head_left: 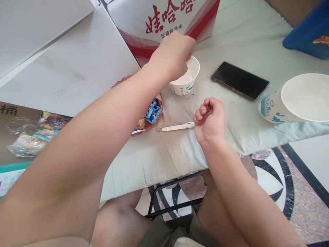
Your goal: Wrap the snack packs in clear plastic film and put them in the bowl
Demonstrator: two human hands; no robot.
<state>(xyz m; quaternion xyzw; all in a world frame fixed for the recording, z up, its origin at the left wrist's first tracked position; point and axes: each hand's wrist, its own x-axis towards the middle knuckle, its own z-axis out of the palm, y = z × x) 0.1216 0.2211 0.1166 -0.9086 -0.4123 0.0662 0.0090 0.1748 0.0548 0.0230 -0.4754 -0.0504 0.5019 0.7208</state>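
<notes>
My left hand (172,55) reaches forward over a small white paper cup (189,80). Its fingers are curled down at the cup's rim, and whatever they pinch is hidden. My right hand (210,120) rests on the padded grey table top (241,41) as a loose fist. A thin pink-white pen-like stick (176,127) lies on the table with one end at my right hand's knuckles; whether the fingers grip it is not clear.
A black phone (240,79) lies face up right of the small cup. A large paper cup (295,99) lies on its side at the right edge. A brown snack dish (150,118), a red-and-white carton (164,20) and snack bags (36,135) sit to the left.
</notes>
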